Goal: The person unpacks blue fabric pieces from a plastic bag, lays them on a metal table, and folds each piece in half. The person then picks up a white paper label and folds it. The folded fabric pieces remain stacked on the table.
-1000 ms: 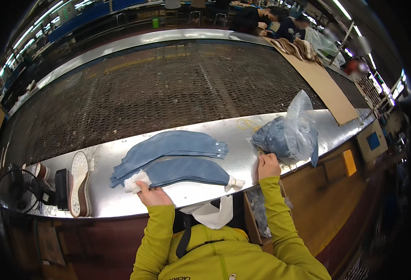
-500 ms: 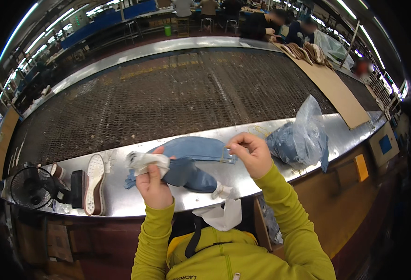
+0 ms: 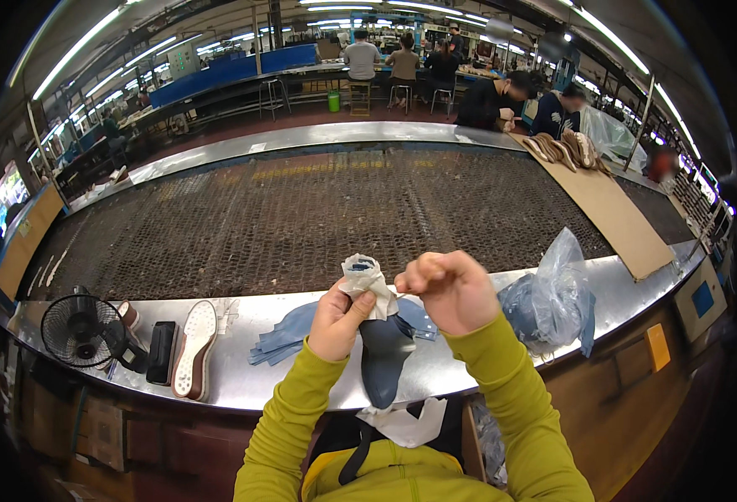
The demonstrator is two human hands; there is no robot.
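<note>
My left hand [image 3: 337, 322] grips a bundle of blue, leather-like pieces [image 3: 387, 360] by the white wrapping [image 3: 377, 293] round its upper end. Blue edges show inside the wrapping's top, and the bundle's rounded lower end hangs over the bench's near edge. Beside the wrapping, my right hand [image 3: 452, 289] is raised with curled fingers, thumb and forefinger together; whatever they may hold is too small to make out. Behind the bundle, more flat blue pieces [image 3: 283, 335] lie on the metal bench [image 3: 243, 381], partly hidden by my hands.
To the left stand a black fan [image 3: 82, 330], a black case [image 3: 162, 351] and a pale shoe sole [image 3: 194, 347]. A clear plastic bag [image 3: 559, 280] with blue pieces sits at right. Beyond the bench stretches a dark mesh surface [image 3: 327, 217]. Cardboard [image 3: 590, 205] and co-workers are farther back.
My left hand has moved right, turning the bundle from lying sideways to hanging down. My right hand, earlier pinching a thin yellowish string, has come close to the wrapping. The view has tilted up.
</note>
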